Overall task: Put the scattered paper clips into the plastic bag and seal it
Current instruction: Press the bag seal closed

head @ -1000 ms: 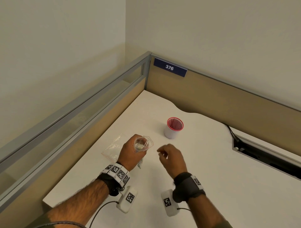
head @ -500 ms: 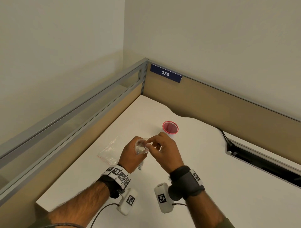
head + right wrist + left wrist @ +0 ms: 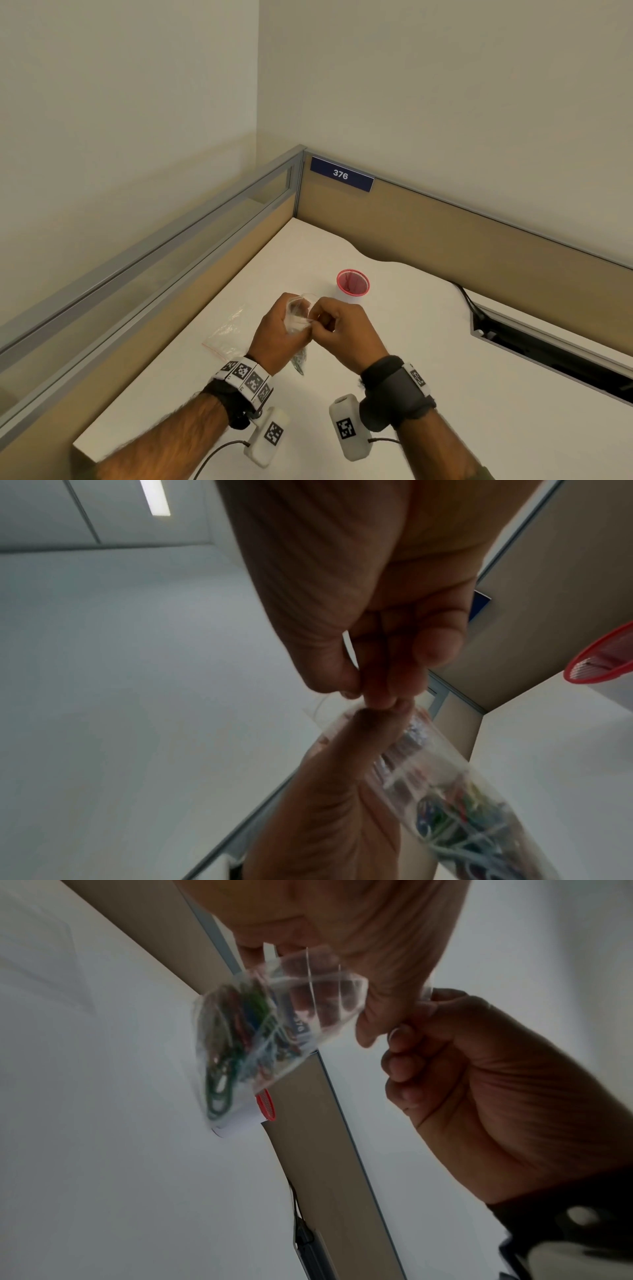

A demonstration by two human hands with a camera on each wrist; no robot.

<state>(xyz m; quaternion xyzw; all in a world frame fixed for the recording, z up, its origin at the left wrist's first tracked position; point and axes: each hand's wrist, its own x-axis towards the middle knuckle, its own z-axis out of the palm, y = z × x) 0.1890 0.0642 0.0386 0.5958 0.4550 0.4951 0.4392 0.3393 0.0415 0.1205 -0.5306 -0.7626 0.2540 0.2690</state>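
Note:
A small clear plastic bag [image 3: 297, 317] hangs above the white desk, held at its mouth by both hands. Coloured paper clips [image 3: 232, 1045] fill its lower part; in the right wrist view the paper clips [image 3: 462, 829] show through the plastic bag [image 3: 421, 775]. My left hand [image 3: 279, 334] grips the bag's top from the left. My right hand [image 3: 337, 327] pinches the top edge from the right, thumb and forefinger pressed together on the strip. In the left wrist view the plastic bag [image 3: 274, 1026] still gapes round at its mouth.
A second, flat clear bag [image 3: 226, 334] lies on the desk [image 3: 445, 377] left of my hands. A white cup with a red rim [image 3: 352, 284] stands just beyond them. Partition walls close the desk's left and far sides; a cable slot [image 3: 548, 353] opens at right.
My right hand came from the desk to the bag's mouth and now pinches its top edge. The left hand kept holding the bag, whose mouth has narrowed.

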